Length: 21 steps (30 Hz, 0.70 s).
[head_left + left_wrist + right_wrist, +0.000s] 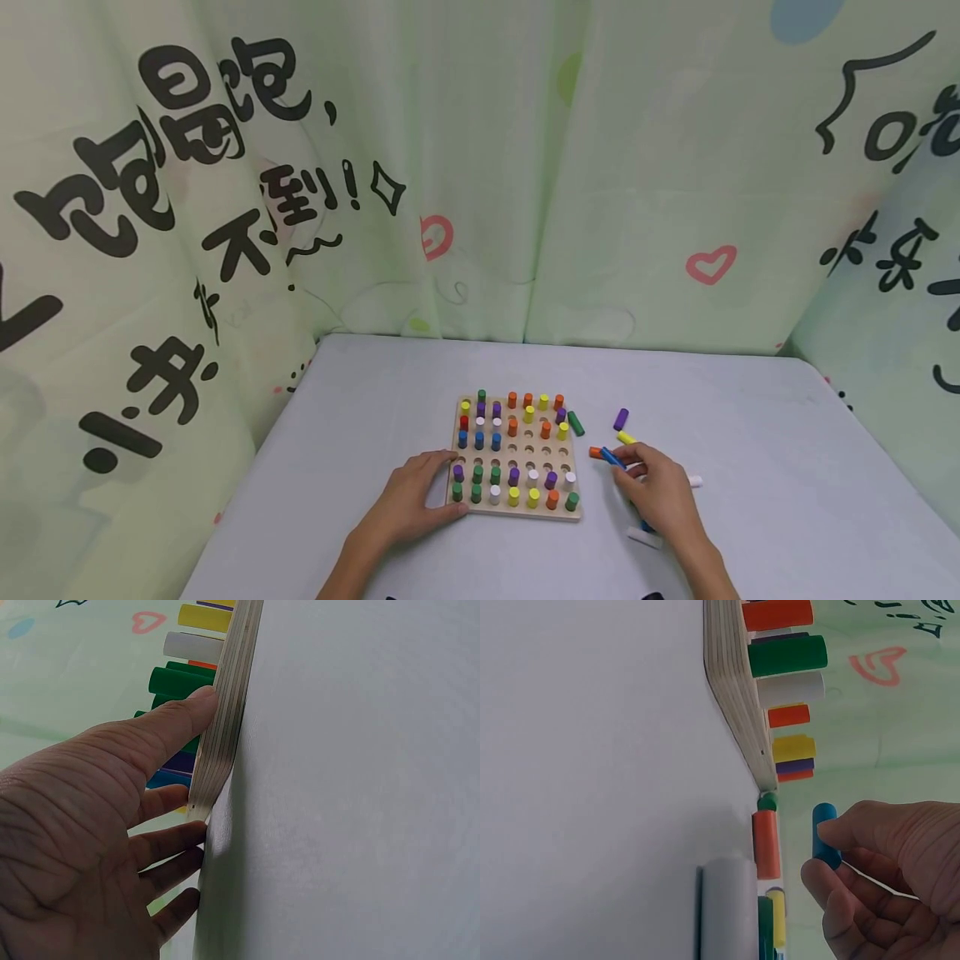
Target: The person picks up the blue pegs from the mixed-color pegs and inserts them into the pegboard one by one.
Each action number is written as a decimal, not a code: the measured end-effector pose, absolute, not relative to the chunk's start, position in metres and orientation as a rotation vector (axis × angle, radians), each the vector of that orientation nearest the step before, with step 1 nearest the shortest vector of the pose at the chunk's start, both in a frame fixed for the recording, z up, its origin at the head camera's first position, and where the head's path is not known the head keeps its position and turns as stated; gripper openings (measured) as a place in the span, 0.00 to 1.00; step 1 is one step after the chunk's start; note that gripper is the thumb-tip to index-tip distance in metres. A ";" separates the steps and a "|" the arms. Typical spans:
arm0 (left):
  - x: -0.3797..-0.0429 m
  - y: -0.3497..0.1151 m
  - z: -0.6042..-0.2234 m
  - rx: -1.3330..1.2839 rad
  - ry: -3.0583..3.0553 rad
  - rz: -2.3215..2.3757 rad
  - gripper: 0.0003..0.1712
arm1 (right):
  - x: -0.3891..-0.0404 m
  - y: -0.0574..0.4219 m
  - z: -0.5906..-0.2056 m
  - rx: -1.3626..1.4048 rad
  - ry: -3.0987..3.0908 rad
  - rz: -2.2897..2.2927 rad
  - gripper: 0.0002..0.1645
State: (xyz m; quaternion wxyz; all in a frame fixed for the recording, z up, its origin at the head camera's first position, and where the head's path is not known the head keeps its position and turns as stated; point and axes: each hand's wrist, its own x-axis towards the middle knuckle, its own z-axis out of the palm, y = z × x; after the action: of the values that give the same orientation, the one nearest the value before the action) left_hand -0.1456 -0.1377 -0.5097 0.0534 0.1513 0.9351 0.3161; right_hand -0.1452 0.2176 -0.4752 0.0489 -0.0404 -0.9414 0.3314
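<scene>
A wooden peg board (525, 513) holds rows of coloured pegs, with some bare holes in its middle rows. My left hand (408, 498) touches the board's left side and near left corner. In the left wrist view its thumb (184, 712) rests against the layered wood edge, with the other fingers extended beside it. To the right of the board, my right hand (662, 493) pinches a blue peg (825, 838) between thumb and fingers, above the table. An orange peg (595, 452) lies just beyond that blue peg's tip.
Loose pegs lie right of the board: a green peg (575, 423) by its edge, a purple peg (621, 418), a yellow peg (626, 437), and white pegs, one (643, 537) nearer me. A pale printed curtain (480, 167) surrounds the white table (405, 367).
</scene>
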 end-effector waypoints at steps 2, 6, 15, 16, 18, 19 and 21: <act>-0.146 -0.138 -0.511 0.458 2.842 0.960 0.46 | -0.146 0.215 -0.473 -0.090 -2.859 1.011 0.14; -0.147 -0.137 -0.512 0.450 2.839 0.966 0.45 | -0.148 0.210 -0.471 -0.056 -2.855 1.002 0.14; -0.145 -0.135 -0.511 0.411 2.822 0.966 0.46 | -0.152 0.197 -0.467 -0.046 -2.896 1.006 0.14; -0.145 -0.135 -0.510 0.407 2.821 0.966 0.46 | -0.152 0.195 -0.466 -0.047 -2.899 1.009 0.14; -0.144 -0.135 -0.509 0.406 2.825 0.960 0.46 | -0.153 0.192 -0.466 -0.041 -2.898 1.012 0.14; -0.144 -0.135 -0.509 0.404 2.826 0.956 0.46 | -0.153 0.191 -0.466 -0.037 -2.897 1.013 0.14; -0.144 -0.135 -0.507 0.408 2.830 0.947 0.46 | -0.154 0.188 -0.466 -0.030 -2.893 1.012 0.13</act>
State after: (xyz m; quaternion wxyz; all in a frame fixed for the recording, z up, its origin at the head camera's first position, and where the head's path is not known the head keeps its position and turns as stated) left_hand -0.1440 -0.1349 -0.5073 0.0645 0.1352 0.9376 0.3138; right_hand -0.1538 0.1881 -0.4659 0.0381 -0.0098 -0.9432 0.3298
